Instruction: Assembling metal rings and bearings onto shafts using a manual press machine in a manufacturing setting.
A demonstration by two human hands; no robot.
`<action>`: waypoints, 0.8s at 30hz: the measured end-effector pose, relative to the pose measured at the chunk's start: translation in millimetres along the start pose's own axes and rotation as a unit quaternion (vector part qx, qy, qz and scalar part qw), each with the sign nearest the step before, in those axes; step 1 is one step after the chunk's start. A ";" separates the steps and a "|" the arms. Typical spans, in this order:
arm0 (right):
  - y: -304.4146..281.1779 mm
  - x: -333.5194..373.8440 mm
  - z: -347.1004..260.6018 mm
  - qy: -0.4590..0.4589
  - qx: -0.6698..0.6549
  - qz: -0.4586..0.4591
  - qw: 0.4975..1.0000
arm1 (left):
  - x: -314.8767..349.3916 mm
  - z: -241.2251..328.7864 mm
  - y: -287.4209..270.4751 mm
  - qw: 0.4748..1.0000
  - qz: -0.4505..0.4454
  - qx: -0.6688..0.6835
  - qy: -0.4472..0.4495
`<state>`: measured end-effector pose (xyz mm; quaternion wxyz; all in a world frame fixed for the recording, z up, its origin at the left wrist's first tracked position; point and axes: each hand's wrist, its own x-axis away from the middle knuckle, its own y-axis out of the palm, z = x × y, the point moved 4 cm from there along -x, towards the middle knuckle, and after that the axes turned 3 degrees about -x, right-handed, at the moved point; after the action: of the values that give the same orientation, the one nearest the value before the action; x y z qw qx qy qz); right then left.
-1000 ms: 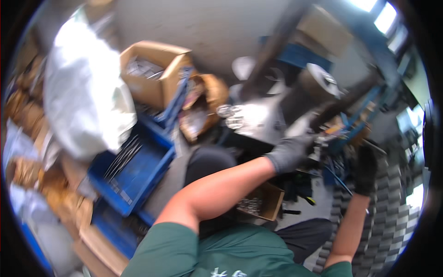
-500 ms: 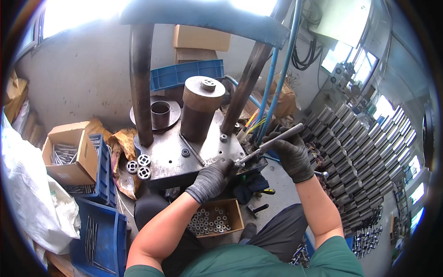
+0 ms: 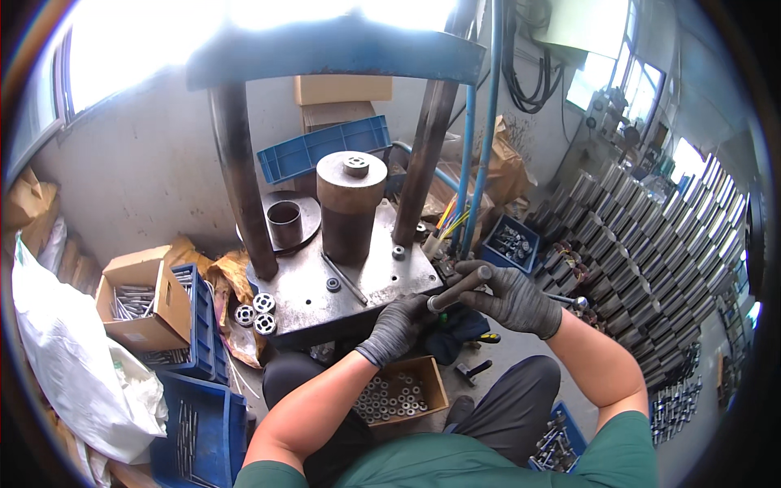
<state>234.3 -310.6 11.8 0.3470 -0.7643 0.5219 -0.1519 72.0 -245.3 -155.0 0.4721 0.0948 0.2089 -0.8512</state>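
A grey metal rod [image 3: 460, 288] with a collar near one end is held between my two gloved hands, in front of the press table's right corner. My right hand [image 3: 525, 305] is closed around it, thumb and fingers along the shaft. My left hand [image 3: 397, 327] is closed at the collar end; what its fingers cover there is hidden. On the steel press table [image 3: 374, 244] lie a thin rod [image 3: 345, 281] and a small dark ring [image 3: 333, 285]. A thick steel cylinder [image 3: 351, 203] stands there with a slotted disc [image 3: 355, 166] on top.
Slotted discs [image 3: 263, 302] sit at the table's left corner. Below is a box of small rings [image 3: 439, 372]. Rods fill a carton [image 3: 163, 325] and a blue bin [image 3: 236, 431] at left. Two press columns [image 3: 244, 179] rise behind; stacked metal tubes [image 3: 651, 252] stand at right.
The rod has swung round so its thick end points more toward me. Both hands have shifted slightly right and down in the picture, and the view itself has moved.
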 end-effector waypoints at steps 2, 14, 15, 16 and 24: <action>-13.7 15.0 -6.6 0.016 0.001 0.000 1.000 | -1.4 9.9 4.0 0.999 -0.004 -0.040 0.000; -113.4 135.5 94.9 0.097 0.283 0.098 0.949 | -22.7 -1.2 -73.8 0.901 0.270 0.317 0.125; -113.1 134.0 97.7 0.094 0.277 0.105 0.950 | -27.3 9.8 -92.4 0.910 0.295 0.259 0.132; -114.3 127.4 90.9 0.037 0.301 0.168 0.938 | -31.0 16.2 -110.6 0.914 0.308 0.224 0.142; -168.8 18.0 73.5 -0.047 0.290 0.402 0.867 | -115.5 76.6 -205.2 0.912 0.375 0.073 0.149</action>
<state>402.3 -263.4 73.3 0.6082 -0.3592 0.6996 -0.1078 -36.4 -95.3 9.6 0.7119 0.3257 0.1631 -0.6004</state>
